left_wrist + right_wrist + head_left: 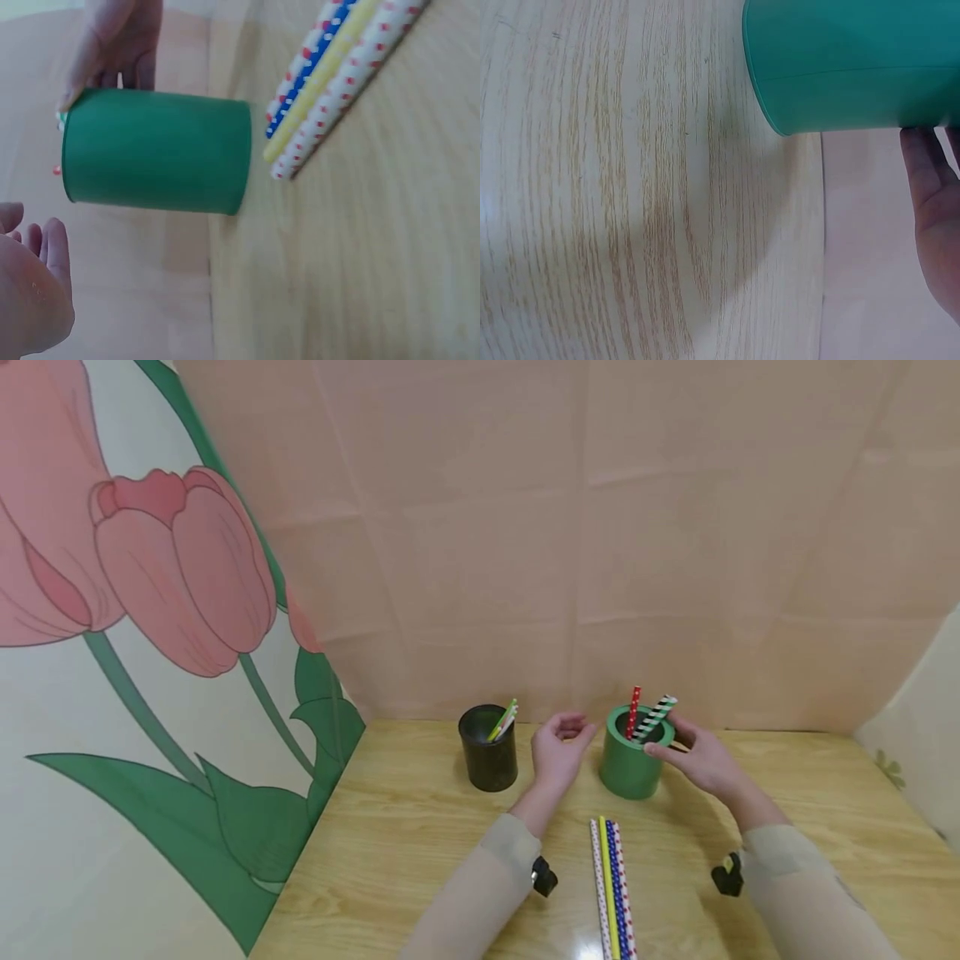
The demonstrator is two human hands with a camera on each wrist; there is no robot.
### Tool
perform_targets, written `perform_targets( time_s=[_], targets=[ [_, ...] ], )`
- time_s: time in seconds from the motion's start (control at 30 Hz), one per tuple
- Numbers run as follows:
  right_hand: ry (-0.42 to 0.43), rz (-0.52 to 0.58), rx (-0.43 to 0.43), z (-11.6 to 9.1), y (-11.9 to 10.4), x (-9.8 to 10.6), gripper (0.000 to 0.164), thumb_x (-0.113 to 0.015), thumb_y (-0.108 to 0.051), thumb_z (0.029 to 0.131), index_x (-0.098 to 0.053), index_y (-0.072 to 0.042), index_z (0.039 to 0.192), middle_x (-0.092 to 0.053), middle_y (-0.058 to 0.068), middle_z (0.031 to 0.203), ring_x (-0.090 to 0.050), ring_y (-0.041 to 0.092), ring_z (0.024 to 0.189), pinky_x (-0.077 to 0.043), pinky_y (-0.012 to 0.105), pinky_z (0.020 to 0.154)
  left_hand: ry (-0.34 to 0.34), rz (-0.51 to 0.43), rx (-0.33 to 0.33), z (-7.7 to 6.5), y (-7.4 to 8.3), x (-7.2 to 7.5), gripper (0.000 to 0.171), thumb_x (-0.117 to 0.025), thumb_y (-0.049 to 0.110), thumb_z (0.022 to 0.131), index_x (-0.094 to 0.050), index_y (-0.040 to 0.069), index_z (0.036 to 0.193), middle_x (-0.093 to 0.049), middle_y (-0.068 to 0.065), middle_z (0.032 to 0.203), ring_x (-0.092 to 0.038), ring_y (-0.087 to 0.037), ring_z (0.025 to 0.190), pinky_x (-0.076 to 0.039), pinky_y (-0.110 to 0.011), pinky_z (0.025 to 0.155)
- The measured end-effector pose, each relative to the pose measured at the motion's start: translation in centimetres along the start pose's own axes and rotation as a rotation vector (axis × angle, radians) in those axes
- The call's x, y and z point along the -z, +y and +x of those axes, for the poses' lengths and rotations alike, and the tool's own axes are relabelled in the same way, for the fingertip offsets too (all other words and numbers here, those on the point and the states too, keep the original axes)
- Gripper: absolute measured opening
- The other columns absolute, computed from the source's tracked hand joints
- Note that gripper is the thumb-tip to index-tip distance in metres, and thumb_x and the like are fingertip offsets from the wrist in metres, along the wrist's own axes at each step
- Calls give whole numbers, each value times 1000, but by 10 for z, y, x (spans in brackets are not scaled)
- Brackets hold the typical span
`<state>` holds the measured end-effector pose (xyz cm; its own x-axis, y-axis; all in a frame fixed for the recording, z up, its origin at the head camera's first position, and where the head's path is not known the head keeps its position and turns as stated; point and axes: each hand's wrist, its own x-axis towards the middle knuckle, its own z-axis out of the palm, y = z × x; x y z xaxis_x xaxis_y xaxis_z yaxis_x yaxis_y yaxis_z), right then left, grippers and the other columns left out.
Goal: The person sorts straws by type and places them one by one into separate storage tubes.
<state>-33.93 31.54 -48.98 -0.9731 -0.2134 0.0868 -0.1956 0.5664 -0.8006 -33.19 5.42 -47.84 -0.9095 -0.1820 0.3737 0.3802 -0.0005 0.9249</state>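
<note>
A green cup (632,770) stands upright on the table, with a red dotted paper straw (633,710) and black-and-white and green-and-white striped straws (654,720) leaning in it. My right hand (701,758) grips this cup at its right side, thumb near the rim; the right wrist view shows its fingers (926,161) against the wall. Between the two cups is my left hand (557,756), fingers loosely bent and holding nothing. It is apart from the green cup in the left wrist view. To its left stands a black cup (489,764) holding green and white straws (504,723).
Several paper straws (612,889), dotted and plain yellow, lie side by side on the wooden table (390,843) in front of the green cup. A pinkish cloth (480,543) hangs behind the table. At the left is a wall with painted tulips (187,568).
</note>
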Motion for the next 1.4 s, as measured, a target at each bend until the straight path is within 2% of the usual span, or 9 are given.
perform_targets(
  time_s=[0.17,0.37,0.5,0.67,0.83,1.2,1.4],
  targets=[
    [-4,-10,-4,3,1,0,102,-70,-53,103,-15,3,169,-30,40,164,-34,60,148,-40,72,113,4,-18,55,-7,-9,16,18,-87,3,87,-80,5,103,-75,5,88,-68,-5,78,-59,-21,74],
    [-4,-19,-6,6,3,1,103,-69,-54,102,-16,4,168,-31,40,163,-35,60,148,-41,72,113,-19,-62,107,-12,-16,26,21,-86,0,89,-77,-3,108,-76,-5,92,-68,-8,79,-60,-20,73],
    [-2,-17,3,7,5,2,102,-69,-53,103,-16,5,168,-31,41,163,-35,60,148,-42,72,112,-39,-80,140,-14,-19,29,20,-84,0,90,-77,-2,109,-75,-7,92,-68,-11,79,-62,-23,73],
    [3,-10,7,9,6,3,102,-69,-51,104,-14,6,168,-29,41,163,-34,60,148,-40,72,113,-43,-131,222,-17,-25,31,22,-82,-6,87,-75,-6,109,-74,-10,91,-69,-11,76,-65,-28,75],
    [3,-22,7,11,6,3,102,-69,-53,103,-15,4,169,-31,40,163,-35,60,147,-42,72,112,-39,-174,298,-21,-32,33,23,-81,-7,88,-74,-8,109,-71,-7,89,-70,-13,76,-66,-32,76],
    [-2,-47,-8,11,4,5,103,-68,-57,103,-15,2,169,-31,40,163,-35,60,147,-42,73,111,-64,-247,350,-29,-37,40,20,-79,-9,89,-73,-9,108,-70,-9,88,-73,-16,75,-66,-31,74],
    [6,-44,-10,11,4,6,104,-68,-58,102,-16,2,169,-31,39,164,-34,60,148,-42,73,112,-100,-248,436,-35,-40,46,24,-78,-9,90,-71,-11,112,-71,-8,87,-73,-18,74,-66,-31,73]
  ],
)
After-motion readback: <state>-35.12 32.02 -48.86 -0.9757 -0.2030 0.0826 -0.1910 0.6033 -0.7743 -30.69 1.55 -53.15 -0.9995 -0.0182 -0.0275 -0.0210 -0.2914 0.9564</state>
